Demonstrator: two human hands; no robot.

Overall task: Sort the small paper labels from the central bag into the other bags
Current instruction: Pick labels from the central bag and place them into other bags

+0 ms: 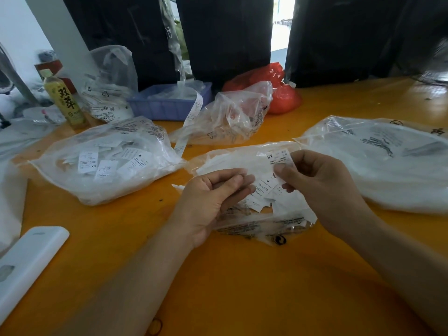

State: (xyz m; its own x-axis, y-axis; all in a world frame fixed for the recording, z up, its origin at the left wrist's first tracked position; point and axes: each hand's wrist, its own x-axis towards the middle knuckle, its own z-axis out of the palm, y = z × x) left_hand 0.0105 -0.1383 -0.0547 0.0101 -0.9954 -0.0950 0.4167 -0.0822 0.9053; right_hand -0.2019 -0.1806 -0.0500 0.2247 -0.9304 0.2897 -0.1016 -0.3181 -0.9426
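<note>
The central clear bag (254,226) lies on the orange table with small white paper labels (264,187) spilling over it. My right hand (315,180) pinches a label marked XS (278,159) between thumb and fingers above the bag. My left hand (213,195) hovers just left of the pile with fingers curled; whether it holds a label I cannot tell. A clear bag of labels (104,163) sits to the left, another (388,163) to the right, and a crumpled one (228,117) at the back.
A green tea bottle (65,100) and an upright plastic bag (109,86) stand at the back left, beside a blue tray (169,103). Red bags (278,93) lie behind. A white flat object (26,265) rests at the near left edge.
</note>
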